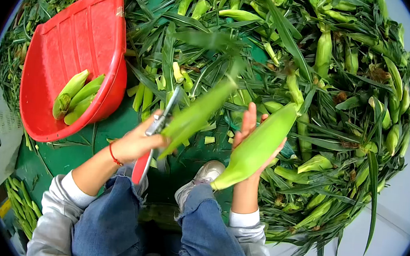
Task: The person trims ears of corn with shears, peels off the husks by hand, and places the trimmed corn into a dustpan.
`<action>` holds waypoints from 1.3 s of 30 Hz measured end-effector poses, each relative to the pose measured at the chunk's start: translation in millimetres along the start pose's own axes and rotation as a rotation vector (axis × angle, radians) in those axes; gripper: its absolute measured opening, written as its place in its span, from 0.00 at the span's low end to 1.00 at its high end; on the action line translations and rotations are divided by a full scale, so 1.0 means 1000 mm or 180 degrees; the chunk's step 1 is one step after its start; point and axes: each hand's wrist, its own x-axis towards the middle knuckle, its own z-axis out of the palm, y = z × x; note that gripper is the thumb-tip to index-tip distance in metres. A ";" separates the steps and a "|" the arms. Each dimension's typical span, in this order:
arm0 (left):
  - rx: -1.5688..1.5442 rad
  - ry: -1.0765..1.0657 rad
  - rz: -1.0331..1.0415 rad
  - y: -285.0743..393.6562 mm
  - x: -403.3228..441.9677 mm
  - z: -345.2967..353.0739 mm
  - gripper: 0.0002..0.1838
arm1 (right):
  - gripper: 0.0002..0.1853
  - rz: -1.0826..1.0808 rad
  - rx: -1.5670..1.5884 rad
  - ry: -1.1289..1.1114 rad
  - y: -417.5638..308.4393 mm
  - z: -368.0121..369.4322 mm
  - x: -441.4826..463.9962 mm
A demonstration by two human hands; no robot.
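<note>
My right hand (250,127) cradles a smooth, pale green ear of corn in its husk (262,145), tilted with its narrow stem end toward my knees. My left hand (138,141) is closed around a metal cutting tool with a red handle (141,165), its long blade pointing away from me. A loose green husk leaf (199,115), smeared by motion, extends from beside the left fingers toward the pile. Whether those fingers also pinch the leaf is hard to make out. The two hands are apart, above my lap.
To the left, a red plastic scoop (79,29) holds several husked ears of corn (78,95). Leaves and corn ears form a large pile (343,106) ahead and right. Cut stalk pieces (209,140) lie on the green floor (65,164). A white shoe (200,176) is below my hands.
</note>
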 end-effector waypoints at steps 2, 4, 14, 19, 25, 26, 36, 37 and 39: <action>0.2227 0.0739 0.0167 -0.004 0.001 -0.011 0.32 | 0.38 0.0164 -0.0910 -0.0394 -0.021 -0.034 0.000; 0.3159 0.0802 0.0526 -0.007 -0.002 -0.007 0.36 | 0.37 0.0185 -0.2478 -0.0184 -0.026 -0.039 -0.001; 0.2464 0.0750 0.1785 0.006 0.042 0.037 0.34 | 0.34 -0.0525 -0.5796 0.0455 0.022 0.006 -0.005; 0.1761 -0.0223 0.0366 0.007 0.020 0.003 0.46 | 0.33 -0.0813 -0.7133 0.0090 0.009 0.000 -0.008; 0.1820 -0.1058 0.0496 0.013 0.029 -0.018 0.50 | 0.31 0.0474 -0.6818 -0.0552 -0.011 0.011 -0.012; 0.1579 -0.1266 0.0308 0.015 0.029 -0.022 0.50 | 0.30 0.0615 -0.6675 -0.0575 -0.017 0.008 -0.012; 0.1406 -0.1565 0.0616 0.006 0.020 -0.026 0.51 | 0.28 0.1295 -0.4786 -0.0349 -0.021 -0.026 -0.019; 0.1448 -0.1615 0.0562 0.006 0.020 -0.025 0.51 | 0.27 0.1226 -0.4782 -0.0331 -0.023 -0.026 -0.021; 0.1546 -0.1677 0.0454 0.004 0.018 -0.025 0.51 | 0.26 0.1437 -0.4976 -0.0305 -0.021 -0.023 -0.022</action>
